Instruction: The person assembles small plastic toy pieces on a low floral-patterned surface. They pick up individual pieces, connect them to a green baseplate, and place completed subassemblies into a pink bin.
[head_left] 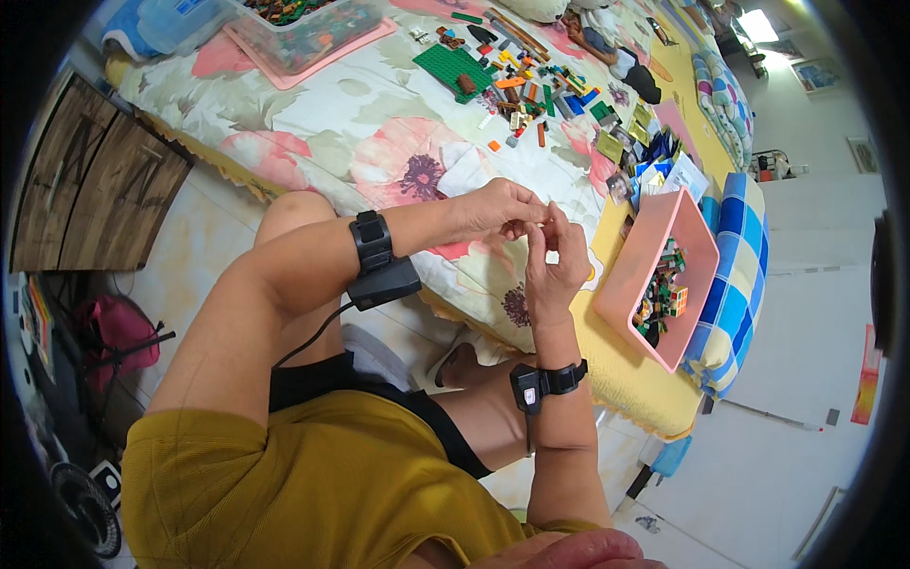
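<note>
My left hand [498, 209] and my right hand [557, 264] meet over the near part of the flowered bedspread [332, 156]. Both have their fingertips pinched together, almost touching each other. Anything between them is too small or too hidden to make out. Beyond the hands, loose toy building bricks [526, 87] in many colours are spread on the bed. A green baseplate [453, 71] lies at their left side, with a brown piece on top. Just past my left hand is a white cloth or paper [464, 171].
To the right stands a pink basket [621, 275] with bricks inside, beside a rolled blue checked quilt [730, 284]. Shiny packets [654, 161] are heaped behind it. A clear tub [322, 43] of bricks rests on a pink lid [256, 66] at the far left.
</note>
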### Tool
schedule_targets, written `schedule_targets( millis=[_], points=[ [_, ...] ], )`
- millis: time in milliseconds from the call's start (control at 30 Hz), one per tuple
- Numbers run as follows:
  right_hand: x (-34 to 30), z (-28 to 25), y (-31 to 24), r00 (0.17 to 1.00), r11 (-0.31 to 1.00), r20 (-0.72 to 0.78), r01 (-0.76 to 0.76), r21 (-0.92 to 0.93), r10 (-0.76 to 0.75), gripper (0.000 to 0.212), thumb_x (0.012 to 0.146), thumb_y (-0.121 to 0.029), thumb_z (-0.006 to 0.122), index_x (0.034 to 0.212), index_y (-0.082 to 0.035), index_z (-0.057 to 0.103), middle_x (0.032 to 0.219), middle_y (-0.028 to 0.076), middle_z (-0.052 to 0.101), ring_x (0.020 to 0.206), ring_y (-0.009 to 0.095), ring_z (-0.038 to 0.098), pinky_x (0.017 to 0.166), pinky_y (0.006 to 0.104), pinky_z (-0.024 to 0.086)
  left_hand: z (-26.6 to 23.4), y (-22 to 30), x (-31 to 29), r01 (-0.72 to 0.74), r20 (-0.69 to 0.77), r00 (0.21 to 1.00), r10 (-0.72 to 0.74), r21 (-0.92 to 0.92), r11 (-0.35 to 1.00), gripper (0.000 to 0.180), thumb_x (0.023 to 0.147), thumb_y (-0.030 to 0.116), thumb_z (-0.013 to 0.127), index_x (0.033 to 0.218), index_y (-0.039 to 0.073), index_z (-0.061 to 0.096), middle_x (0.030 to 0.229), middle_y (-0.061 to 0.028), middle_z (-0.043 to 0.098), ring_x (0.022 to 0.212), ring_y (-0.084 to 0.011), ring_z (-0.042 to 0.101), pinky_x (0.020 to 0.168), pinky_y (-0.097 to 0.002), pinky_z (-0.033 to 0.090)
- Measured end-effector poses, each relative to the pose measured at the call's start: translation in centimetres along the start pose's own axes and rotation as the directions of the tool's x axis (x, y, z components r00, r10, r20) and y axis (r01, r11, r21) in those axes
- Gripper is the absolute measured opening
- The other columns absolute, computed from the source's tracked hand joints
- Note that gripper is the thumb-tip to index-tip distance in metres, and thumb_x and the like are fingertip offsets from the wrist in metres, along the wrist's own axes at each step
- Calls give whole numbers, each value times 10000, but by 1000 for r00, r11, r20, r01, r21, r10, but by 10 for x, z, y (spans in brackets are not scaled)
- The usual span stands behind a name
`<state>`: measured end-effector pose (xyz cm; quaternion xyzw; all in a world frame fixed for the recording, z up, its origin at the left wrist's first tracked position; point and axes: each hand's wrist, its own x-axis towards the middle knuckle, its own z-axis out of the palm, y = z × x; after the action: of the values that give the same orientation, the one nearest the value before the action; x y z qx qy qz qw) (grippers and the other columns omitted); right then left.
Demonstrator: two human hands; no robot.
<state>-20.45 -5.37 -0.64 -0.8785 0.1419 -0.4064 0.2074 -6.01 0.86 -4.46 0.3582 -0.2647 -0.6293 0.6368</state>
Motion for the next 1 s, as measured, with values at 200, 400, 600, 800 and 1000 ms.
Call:
schedule_targets(
  millis=[200, 400, 600, 800, 1000],
  points=[
    [1, -3, 6, 999, 999, -30, 19, -35, -20, 256, 804, 50, 724, 1052, 7, 682, 778, 99, 617, 611, 175, 587, 535, 277, 486, 1, 4, 0, 42, 8, 999, -41, -80, 996, 231, 923, 283, 693, 908, 54, 672, 721, 25, 593, 592, -58, 523, 537, -182, 413],
    [9, -26, 31, 990, 966, -138, -55, -252, 20, 147, 848, -25, 717, 992, -11, 696, 767, 87, 635, 622, 186, 601, 560, 300, 493, -4, 11, 3, -128, -147, 973, 179, 304, 944, 193, 907, 223, 695, 852, 39, 699, 676, 24, 588, 608, -38, 519, 550, -184, 418],
    [27, -97, 64, 863, 883, -504, -214, -417, -28, 121, 881, -86, 695, 968, -4, 708, 854, 108, 697, 705, 203, 641, 644, 325, 517, -34, 23, 13, -205, -107, 658, 745, 927, 315, 104, 842, 100, 665, 881, 9, 696, 749, -77, 631, 684, -188, 601, 647, -328, 490],
    [6, -148, 103, 770, 658, -537, -606, -447, 345, 290, 892, -277, 673, 969, -4, 729, 894, 128, 722, 791, 241, 683, 735, 363, 529, -60, 14, 19, -88, 175, 680, 712, 984, -158, 175, 805, -27, 587, 953, -14, 678, 964, -117, 631, 968, -299, 599, 795, -396, 512],
    [-14, -168, 143, 689, 541, -396, -723, -429, 607, 268, 842, -268, 707, 938, -23, 752, 835, 129, 723, 768, 254, 690, 697, 376, 528, -67, 0, 26, -65, 237, 751, 616, 955, -289, 261, 732, -84, 561, 964, -14, 659, 1025, -151, 595, 981, -334, 567, 812, -393, 506]
  ],
)
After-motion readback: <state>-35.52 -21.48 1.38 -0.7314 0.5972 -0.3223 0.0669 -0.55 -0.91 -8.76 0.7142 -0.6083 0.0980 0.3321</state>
